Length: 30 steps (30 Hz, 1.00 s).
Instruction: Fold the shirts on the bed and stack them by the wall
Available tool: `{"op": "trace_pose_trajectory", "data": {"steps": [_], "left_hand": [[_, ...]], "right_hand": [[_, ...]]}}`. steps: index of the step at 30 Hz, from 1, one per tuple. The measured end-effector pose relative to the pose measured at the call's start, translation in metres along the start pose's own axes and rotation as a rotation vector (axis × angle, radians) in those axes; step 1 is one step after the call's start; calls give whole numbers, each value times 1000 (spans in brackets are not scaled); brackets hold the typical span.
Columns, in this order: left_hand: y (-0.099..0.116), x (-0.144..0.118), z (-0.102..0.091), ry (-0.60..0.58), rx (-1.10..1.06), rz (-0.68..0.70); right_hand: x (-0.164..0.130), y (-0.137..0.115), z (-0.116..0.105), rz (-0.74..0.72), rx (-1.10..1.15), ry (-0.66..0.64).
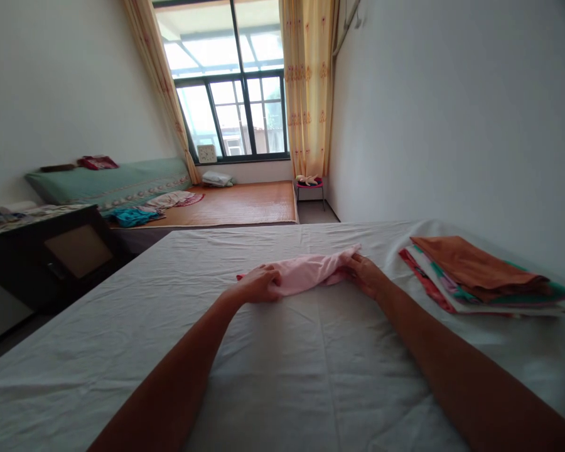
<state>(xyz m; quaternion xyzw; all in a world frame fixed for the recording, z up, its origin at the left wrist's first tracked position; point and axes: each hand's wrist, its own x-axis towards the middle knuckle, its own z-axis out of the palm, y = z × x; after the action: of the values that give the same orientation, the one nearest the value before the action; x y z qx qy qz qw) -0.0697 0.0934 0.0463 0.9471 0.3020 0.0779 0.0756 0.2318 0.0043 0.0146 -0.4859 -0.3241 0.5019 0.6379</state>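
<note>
Bedroom, bed under a white cotton sheet (282, 376). At mid-bed, the left hand (258, 285) and right hand (365, 273) each grip an end of a bunched pale pink cloth garment (311, 271); folding appears under way, and flattening seems needed next. Stack of folded multicoloured cloths (475, 276) lies right. No legible writing.

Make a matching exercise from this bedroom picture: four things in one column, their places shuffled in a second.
Things:
1. soft pink cloth garment
2. stack of folded orange and patterned cloths
3. small white square clock
4. crumpled teal cloth

Places:
A. on the windowsill
B. right side of the white sheet
C. between the left hand and right hand
D. on the far woven mat

Pairs: 1-C, 2-B, 3-A, 4-D
</note>
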Motion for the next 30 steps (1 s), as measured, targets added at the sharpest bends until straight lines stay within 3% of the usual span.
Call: {"op": "trace_pose_trajectory", "data": {"steps": [2, 4, 7, 10, 12, 14, 16, 18, 20, 24, 26, 30], "left_hand": [[-2, -3, -7, 23, 91, -98], [-5, -6, -22, 44, 25, -190], [-6, -11, -50, 141, -421, -201], [-6, -8, -67, 381, -950, -193], [-10, -2, -64, 540, -1163, -270], [-22, 4, -51, 666, -1250, -438], [-38, 5, -34, 780, -1207, -615], [-52, 2, -20, 833, -1079, -666], [-60, -2, -11, 762, -964, -581], [-52, -3, -3, 385, -779, -303], [-43, 1, 4, 254, -603, -181], [-36, 7, 20, 257, -283, -98]], "right_hand": [[-4, -5, 3, 16, -12, -17], [-8, -18, 7, -44, 6, -3], [-16, -48, 13, -248, 49, -12], [-23, -74, 20, -451, 10, -26], [-24, -78, 21, -496, -118, -70], [-19, -71, 17, -480, -302, -101], [-10, -56, 7, -499, -510, -56], [-1, -41, -4, -582, -717, 43], [3, -28, -9, -622, -872, 57], [-9, -9, 6, -453, -1017, -281], [-19, 0, 20, -477, -1148, -330], [-30, 5, 36, -563, -1435, -233]]}}
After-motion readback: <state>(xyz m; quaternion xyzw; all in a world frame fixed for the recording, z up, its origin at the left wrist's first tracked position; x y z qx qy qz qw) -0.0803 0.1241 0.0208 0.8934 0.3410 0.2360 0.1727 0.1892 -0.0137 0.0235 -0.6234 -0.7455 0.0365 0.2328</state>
